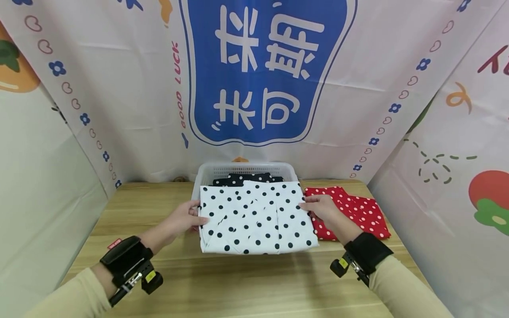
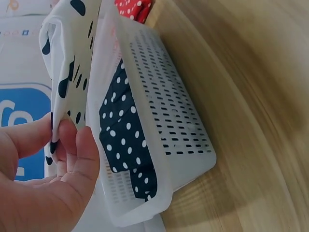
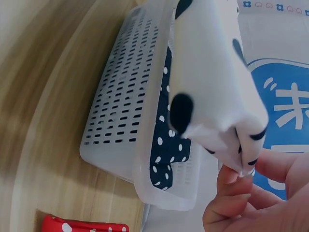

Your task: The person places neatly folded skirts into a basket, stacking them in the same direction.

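Observation:
A folded white cloth with black dots is held above a white plastic basket. My left hand pinches its left edge between thumb and fingers, as the left wrist view shows. At the opposite edge my right hand pinches the cloth the same way. Inside the basket lies a folded black cloth with white dots, partly hidden from the head view by the white cloth. The right wrist view shows the white cloth apart from the black cloth.
To the right of the basket, a folded red cloth with white dots lies on the wooden table. A white printed curtain hangs behind the table, with more printed fabric at both sides.

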Action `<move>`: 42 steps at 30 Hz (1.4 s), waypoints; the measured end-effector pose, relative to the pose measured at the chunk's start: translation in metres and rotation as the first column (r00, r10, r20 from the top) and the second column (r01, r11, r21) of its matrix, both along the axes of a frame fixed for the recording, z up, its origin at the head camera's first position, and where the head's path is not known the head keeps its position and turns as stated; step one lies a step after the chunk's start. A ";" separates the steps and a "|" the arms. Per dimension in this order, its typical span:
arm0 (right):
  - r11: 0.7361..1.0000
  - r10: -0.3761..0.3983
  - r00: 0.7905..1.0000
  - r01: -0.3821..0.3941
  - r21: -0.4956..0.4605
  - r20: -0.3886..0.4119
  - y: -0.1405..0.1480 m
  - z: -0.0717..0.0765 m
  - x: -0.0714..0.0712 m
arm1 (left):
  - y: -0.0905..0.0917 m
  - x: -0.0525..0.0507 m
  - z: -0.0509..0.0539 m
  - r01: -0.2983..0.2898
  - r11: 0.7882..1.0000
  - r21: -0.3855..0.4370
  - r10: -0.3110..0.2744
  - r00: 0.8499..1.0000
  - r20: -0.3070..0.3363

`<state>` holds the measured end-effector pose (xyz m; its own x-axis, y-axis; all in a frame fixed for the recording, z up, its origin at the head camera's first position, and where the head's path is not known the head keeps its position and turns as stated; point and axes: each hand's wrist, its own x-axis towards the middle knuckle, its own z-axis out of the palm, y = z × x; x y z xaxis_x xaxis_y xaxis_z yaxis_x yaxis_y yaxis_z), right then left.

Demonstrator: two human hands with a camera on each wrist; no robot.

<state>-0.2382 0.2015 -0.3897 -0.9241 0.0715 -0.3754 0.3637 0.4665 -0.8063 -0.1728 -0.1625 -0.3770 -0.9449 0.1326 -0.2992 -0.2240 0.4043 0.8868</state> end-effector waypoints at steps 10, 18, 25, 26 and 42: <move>0.998 -0.043 0.999 0.043 -0.049 -0.006 -0.008 -0.002 -0.022 | -0.002 -0.020 -0.005 -0.031 1.000 0.004 0.031 0.999 0.009; 0.998 -0.038 0.999 0.039 -0.058 0.014 -0.018 -0.002 -0.038 | -0.007 -0.042 -0.010 -0.063 0.998 -0.010 0.063 0.998 0.028; 0.996 -0.038 0.999 0.040 -0.075 0.032 -0.024 -0.006 -0.057 | -0.006 -0.068 -0.014 -0.106 0.991 -0.085 0.107 0.994 0.014; 0.997 -0.040 0.999 0.042 -0.068 0.030 -0.025 -0.007 -0.060 | -0.005 -0.070 -0.015 -0.112 0.989 -0.097 0.112 0.994 -0.003; 0.991 -0.110 0.991 0.103 -0.087 -0.080 -0.039 -0.037 -0.082 | 0.015 -0.083 -0.038 -0.255 0.962 -0.093 0.244 0.963 -0.116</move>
<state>-0.3198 0.1621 -0.4266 -0.9416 0.1429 -0.3050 0.3365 0.3591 -0.8705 -0.2562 -0.1473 -0.4146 -0.9701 -0.1389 -0.1988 -0.2403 0.4397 0.8654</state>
